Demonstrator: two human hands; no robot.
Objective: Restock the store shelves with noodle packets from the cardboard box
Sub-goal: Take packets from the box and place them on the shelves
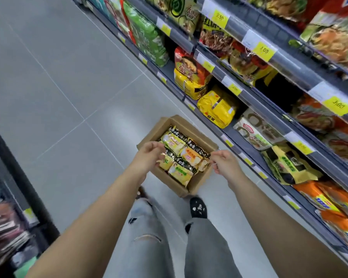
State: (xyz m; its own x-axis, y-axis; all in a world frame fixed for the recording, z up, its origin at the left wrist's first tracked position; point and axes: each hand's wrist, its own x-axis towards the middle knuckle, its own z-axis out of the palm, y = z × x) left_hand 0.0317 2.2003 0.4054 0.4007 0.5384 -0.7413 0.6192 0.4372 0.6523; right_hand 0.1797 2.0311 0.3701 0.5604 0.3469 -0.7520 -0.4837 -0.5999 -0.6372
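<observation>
An open cardboard box sits on the grey floor beside the shelf foot. Inside lie several yellow-and-black noodle packets, packed flat. My left hand hovers over the box's left rim with its fingers curled loosely and nothing in them. My right hand hangs over the right rim, fingers bent, also holding nothing that I can make out. Both hands are above the packets; I cannot tell whether they touch them.
Grey store shelves run along the right, filled with noodle multipacks and yellow price tags. Another rack stands at the left edge. My legs and shoes are just behind the box. Tiled floor stretches ahead.
</observation>
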